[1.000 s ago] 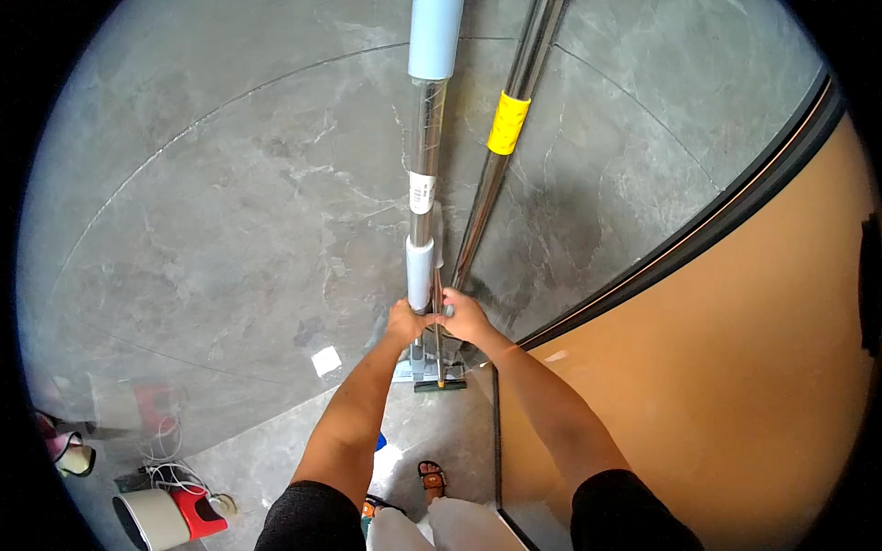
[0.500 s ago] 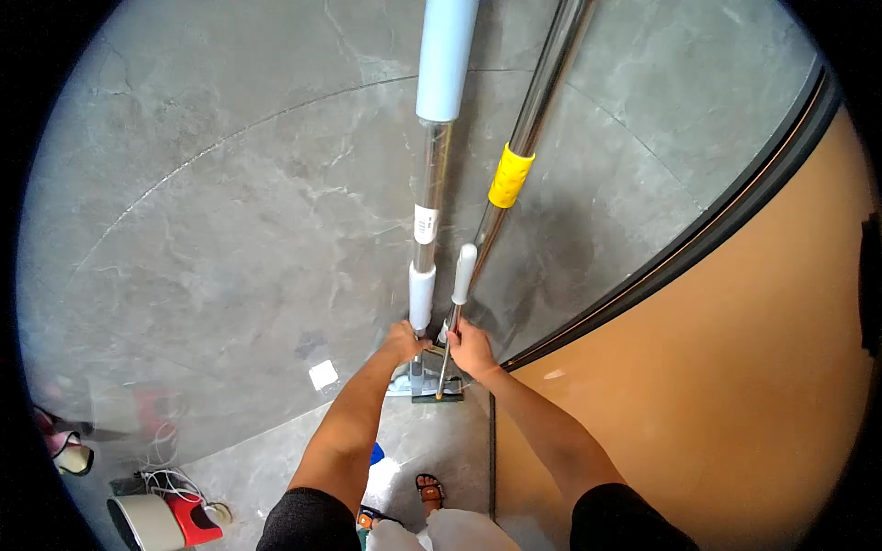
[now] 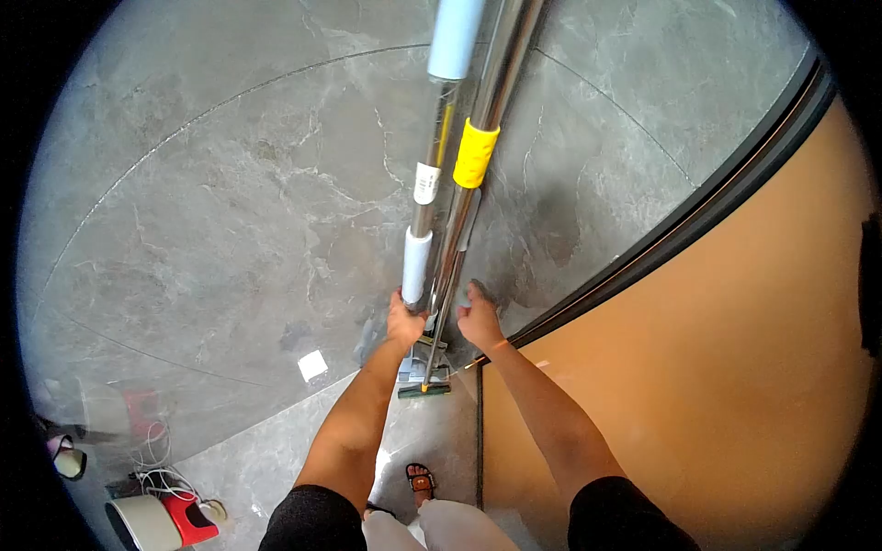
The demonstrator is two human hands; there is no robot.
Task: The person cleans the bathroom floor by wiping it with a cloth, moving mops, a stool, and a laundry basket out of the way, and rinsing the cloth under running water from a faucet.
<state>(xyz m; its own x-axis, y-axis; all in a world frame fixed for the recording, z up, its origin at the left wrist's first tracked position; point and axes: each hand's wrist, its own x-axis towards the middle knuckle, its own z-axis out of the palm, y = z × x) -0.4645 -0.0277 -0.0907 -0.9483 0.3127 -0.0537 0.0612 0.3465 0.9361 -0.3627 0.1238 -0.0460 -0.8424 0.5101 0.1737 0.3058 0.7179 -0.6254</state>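
My left hand [image 3: 405, 323] is closed around the pole of a flat mop, just below its white sleeve [image 3: 417, 264]. A light blue grip [image 3: 457, 37] covers the pole's upper part. Right beside it leans a second metal pole with a yellow sleeve [image 3: 476, 153]. Partly behind that pole is a short-handled squeegee; its dark green head [image 3: 424, 391] is low down, near the pale mop head [image 3: 415, 370]. My right hand [image 3: 481, 321] is apart from the poles, fingers spread and holding nothing, close to the grey wall.
A grey marble-patterned wall [image 3: 230, 230] stands in front. To the right is an orange-brown panel [image 3: 661, 367] with a dark edge strip [image 3: 634, 262]. At lower left are a whitish bin-like object [image 3: 142, 523], a red item [image 3: 190, 520] and white cables [image 3: 165, 479]. My sandalled foot [image 3: 420, 479] is below.
My right hand has let go of the squeegee and opened. The squeegee's handle now lies behind the yellow-sleeved pole, which appears closer to the mop pole. My left hand keeps its hold.
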